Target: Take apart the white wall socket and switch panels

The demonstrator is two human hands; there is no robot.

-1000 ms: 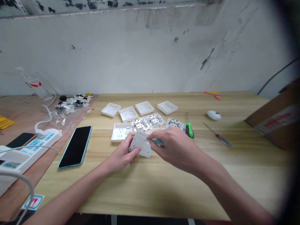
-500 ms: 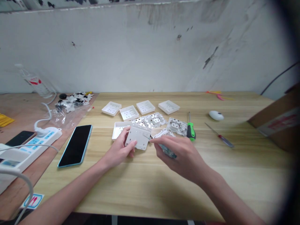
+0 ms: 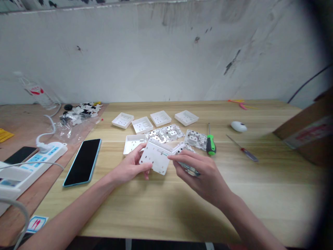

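Observation:
My left hand (image 3: 135, 163) grips a white socket plate (image 3: 156, 159) by its left edge, tilted above the table. Closed round a screwdriver with a clear handle (image 3: 191, 169), my right hand (image 3: 200, 173) points its thin shaft leftward over the plate's upper right part. Whether the tip touches the plate is hard to tell. Behind the plate lie socket inner parts (image 3: 169, 133), more of them (image 3: 195, 139) to the right, and a white open housing (image 3: 133, 143) to the left. Several similar housings (image 3: 160, 118) sit farther back.
A green and black screwdriver (image 3: 211, 145), a thin screwdriver (image 3: 247, 153) and a white mouse (image 3: 238, 126) lie right. A cardboard box (image 3: 307, 135) stands at far right. Left are a phone (image 3: 82, 162), a power strip (image 3: 39, 161), a bottle (image 3: 39, 92) and a plastic bag (image 3: 75, 128).
The white plate in my left hand has turned, its lower right corner now lower. My right hand and its screwdriver have shifted slightly, with the shaft now farther over the plate.

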